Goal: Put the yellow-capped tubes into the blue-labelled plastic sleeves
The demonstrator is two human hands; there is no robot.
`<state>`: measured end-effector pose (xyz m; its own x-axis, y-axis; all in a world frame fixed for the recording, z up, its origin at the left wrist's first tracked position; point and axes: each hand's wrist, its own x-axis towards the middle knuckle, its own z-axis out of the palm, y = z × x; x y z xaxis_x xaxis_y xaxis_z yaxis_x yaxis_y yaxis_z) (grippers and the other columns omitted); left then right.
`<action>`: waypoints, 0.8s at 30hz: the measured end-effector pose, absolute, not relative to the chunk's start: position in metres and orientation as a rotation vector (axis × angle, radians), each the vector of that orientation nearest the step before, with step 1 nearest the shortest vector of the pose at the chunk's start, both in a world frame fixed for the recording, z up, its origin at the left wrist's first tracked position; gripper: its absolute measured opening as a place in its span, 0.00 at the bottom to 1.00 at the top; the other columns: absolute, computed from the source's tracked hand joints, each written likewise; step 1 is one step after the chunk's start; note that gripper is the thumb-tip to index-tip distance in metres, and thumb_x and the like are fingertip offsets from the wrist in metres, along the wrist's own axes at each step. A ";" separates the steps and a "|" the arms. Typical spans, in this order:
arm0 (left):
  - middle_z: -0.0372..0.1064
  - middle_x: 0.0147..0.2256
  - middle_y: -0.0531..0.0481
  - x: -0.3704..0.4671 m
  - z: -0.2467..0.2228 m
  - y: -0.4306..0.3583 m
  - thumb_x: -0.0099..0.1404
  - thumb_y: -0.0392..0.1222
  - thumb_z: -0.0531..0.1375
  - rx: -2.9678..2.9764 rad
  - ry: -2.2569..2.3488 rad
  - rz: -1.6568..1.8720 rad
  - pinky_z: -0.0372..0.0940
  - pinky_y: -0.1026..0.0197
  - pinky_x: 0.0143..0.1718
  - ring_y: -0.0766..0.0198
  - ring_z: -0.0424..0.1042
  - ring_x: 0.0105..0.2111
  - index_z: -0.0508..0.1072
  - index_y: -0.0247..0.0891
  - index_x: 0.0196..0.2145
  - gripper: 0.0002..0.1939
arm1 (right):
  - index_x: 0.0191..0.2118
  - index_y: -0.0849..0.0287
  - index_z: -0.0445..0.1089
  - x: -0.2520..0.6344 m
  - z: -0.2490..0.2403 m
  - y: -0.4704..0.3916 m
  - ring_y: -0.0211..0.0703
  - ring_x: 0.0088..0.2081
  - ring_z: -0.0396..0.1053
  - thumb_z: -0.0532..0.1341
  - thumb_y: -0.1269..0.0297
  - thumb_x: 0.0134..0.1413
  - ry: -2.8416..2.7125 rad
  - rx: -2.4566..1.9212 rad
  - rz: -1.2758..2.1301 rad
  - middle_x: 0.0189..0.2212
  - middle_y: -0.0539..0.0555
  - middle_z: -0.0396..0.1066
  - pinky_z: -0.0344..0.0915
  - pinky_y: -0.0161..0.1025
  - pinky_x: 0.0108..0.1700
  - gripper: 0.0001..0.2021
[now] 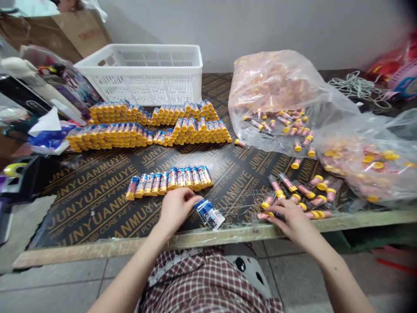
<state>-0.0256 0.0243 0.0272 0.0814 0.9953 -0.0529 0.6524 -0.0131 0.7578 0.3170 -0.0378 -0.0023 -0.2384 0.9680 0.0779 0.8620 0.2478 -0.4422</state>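
Note:
My left hand [178, 208] pinches a small stack of blue and clear labels [209, 214] near the table's front edge. My right hand [288, 217] has its fingers closed at a yellow-capped tube [265, 215] and a dark piece; the grip is partly hidden. Beyond my left hand stands a row of tubes with blue wrappers [171, 179] and yellow ends. Loose clear tubes [304, 189] with pink contents and yellow caps lie around and behind my right hand.
Stacked wrapped tubes [120, 135] fill the back left, before a white plastic basket [156, 82]. Large clear bags [276, 82] of capped tubes stand at the back right. Papers, a black device and a brown bag [81, 32] crowd the left side. White cord [358, 87] lies far right.

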 end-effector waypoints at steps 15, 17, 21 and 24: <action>0.68 0.20 0.54 -0.005 -0.003 -0.002 0.52 0.38 0.63 1.570 1.672 0.662 0.51 0.64 0.27 0.64 0.63 0.22 0.72 0.40 0.21 0.05 | 0.43 0.55 0.66 0.259 -0.001 -0.040 0.47 0.39 0.69 0.52 0.66 0.61 -2.100 -1.568 0.471 0.38 0.56 0.71 0.68 0.45 0.41 0.08; 0.66 0.20 0.54 -0.005 -0.003 -0.003 0.51 0.37 0.64 1.592 1.680 0.699 0.52 0.64 0.27 0.65 0.62 0.23 0.71 0.40 0.20 0.06 | 0.45 0.54 0.65 0.252 0.001 -0.040 0.46 0.40 0.70 0.52 0.66 0.62 -2.016 -1.551 0.549 0.39 0.55 0.70 0.69 0.44 0.42 0.09; 0.66 0.23 0.53 -0.003 0.003 -0.005 0.49 0.38 0.65 1.532 1.599 0.831 0.55 0.64 0.28 0.66 0.63 0.24 0.70 0.38 0.20 0.07 | 0.44 0.55 0.67 0.239 0.009 -0.039 0.43 0.39 0.70 0.53 0.65 0.61 -1.818 -1.505 0.656 0.40 0.56 0.67 0.71 0.40 0.39 0.09; 0.66 0.21 0.55 0.000 0.009 -0.005 0.51 0.42 0.64 1.162 1.430 0.913 0.60 0.64 0.27 0.66 0.66 0.22 0.67 0.38 0.22 0.09 | 0.42 0.55 0.70 0.227 0.016 -0.042 0.41 0.37 0.69 0.57 0.64 0.59 -1.614 -1.480 0.698 0.40 0.55 0.65 0.71 0.37 0.36 0.08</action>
